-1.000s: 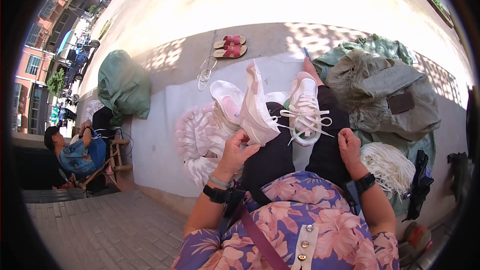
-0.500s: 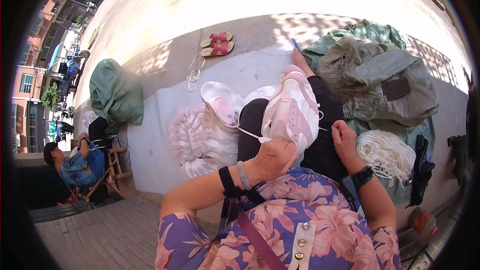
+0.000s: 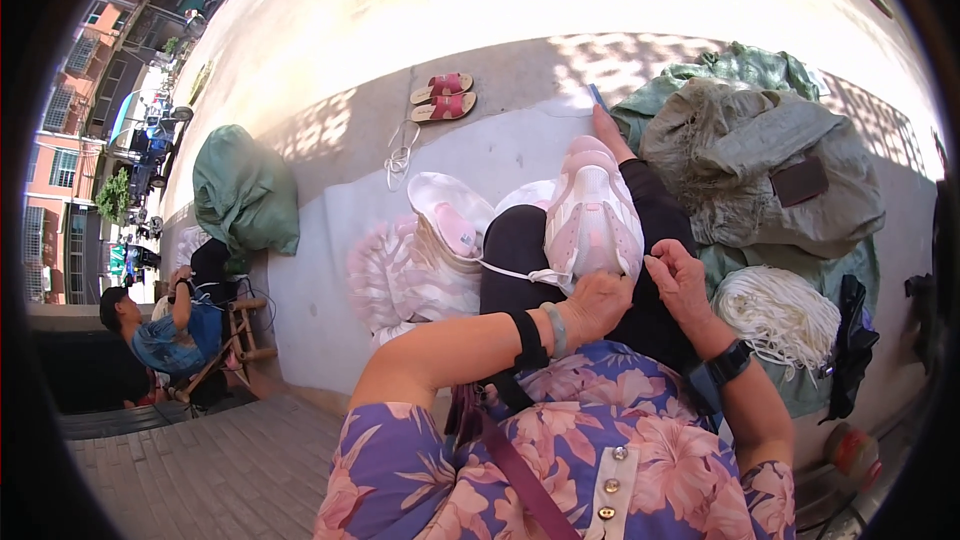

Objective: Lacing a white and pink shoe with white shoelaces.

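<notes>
A white-and-pink sneaker (image 3: 597,205) rests on my lap, its toe pointing away from me. My left hand (image 3: 598,305) is closed at the sneaker's near end, its fingertips hidden behind the knuckles. Just right of the shoe, my right hand (image 3: 677,283) is closed with thumb and fingers pinched together; whatever it grips is too small to make out. A white shoelace (image 3: 515,268) runs from this sneaker to a second white-and-pink sneaker (image 3: 448,222), which lies tilted left of my knee with its pink inside showing.
Several pale pink-and-white shoes (image 3: 385,275) lie heaped at left on a light sheet (image 3: 325,215). A bundle of white laces (image 3: 775,315) and grey-green sacks (image 3: 745,160) are at right. Ahead are red sandals (image 3: 442,97) and a loose lace (image 3: 402,155). Another person (image 3: 175,335) sits far left.
The sneaker has turned more upright. My left hand has moved right along its near end. My right hand has loosened from a fist into a pinch beside the shoe.
</notes>
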A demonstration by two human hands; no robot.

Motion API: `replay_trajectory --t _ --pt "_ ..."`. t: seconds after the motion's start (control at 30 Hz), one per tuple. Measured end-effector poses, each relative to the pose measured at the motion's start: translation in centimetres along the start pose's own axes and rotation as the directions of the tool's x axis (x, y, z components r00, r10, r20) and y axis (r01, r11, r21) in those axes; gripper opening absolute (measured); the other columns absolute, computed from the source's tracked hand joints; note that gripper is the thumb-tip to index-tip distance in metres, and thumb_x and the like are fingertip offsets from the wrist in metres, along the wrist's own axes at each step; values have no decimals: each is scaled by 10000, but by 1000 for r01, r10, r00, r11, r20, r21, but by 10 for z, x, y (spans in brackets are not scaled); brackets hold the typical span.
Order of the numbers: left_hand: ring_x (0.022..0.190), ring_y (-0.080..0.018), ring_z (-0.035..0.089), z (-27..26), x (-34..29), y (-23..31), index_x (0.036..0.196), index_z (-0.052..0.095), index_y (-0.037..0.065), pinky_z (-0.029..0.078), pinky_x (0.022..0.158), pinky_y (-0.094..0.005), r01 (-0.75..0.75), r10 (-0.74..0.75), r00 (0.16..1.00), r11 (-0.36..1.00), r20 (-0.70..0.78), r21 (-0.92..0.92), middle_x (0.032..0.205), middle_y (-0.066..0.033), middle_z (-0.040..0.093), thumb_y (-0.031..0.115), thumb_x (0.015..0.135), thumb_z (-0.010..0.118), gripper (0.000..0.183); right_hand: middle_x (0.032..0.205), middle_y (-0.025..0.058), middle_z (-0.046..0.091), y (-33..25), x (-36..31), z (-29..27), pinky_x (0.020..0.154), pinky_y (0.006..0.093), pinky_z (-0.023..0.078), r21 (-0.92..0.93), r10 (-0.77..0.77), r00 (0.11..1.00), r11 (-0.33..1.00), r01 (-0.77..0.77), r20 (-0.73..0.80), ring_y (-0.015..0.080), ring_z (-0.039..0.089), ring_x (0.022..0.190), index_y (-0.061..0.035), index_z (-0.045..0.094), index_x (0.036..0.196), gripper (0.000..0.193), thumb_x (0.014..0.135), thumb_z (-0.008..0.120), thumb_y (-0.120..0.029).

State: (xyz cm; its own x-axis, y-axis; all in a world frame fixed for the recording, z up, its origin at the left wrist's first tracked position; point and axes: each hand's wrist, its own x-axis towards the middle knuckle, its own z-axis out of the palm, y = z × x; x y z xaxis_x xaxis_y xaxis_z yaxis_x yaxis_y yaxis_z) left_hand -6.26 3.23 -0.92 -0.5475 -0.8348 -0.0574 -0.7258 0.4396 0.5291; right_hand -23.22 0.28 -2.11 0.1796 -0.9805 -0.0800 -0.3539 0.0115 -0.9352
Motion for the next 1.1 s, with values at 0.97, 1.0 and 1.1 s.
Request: replay_trajectory --t 0.97,1.0,1.1 --pt "647 -366 594 -23 -3 -57 1049 421 -96 482 590 -422 325 -317 916 946 -245 -9 650 -221 568 103 846 447 286 706 126 566 -16 30 24 530 380 469 -621 -254 944 711 331 211 294 583 605 -15 505 901 185 800 523 -168" --pt "659 -365 596 -24 -5 -60 1073 409 -102 481 599 -419 325 -322 920 945 -222 -22 655 -221 569 101 845 451 308 746 136 568 -17 29 26 552 392 464 -608 -208 946 727 320 248 305 583 646 0 489 973 233 806 517 -159" --pt "678 -371 594 -26 -6 -61 1116 385 -109 477 614 -423 322 -325 926 946 -193 -50 669 -227 570 99 842 459 352 790 148 567 -13 29 26 583 402 461 -583 -165 944 751 308 287 314 582 699 15 471 1046 289 812 514 -149"
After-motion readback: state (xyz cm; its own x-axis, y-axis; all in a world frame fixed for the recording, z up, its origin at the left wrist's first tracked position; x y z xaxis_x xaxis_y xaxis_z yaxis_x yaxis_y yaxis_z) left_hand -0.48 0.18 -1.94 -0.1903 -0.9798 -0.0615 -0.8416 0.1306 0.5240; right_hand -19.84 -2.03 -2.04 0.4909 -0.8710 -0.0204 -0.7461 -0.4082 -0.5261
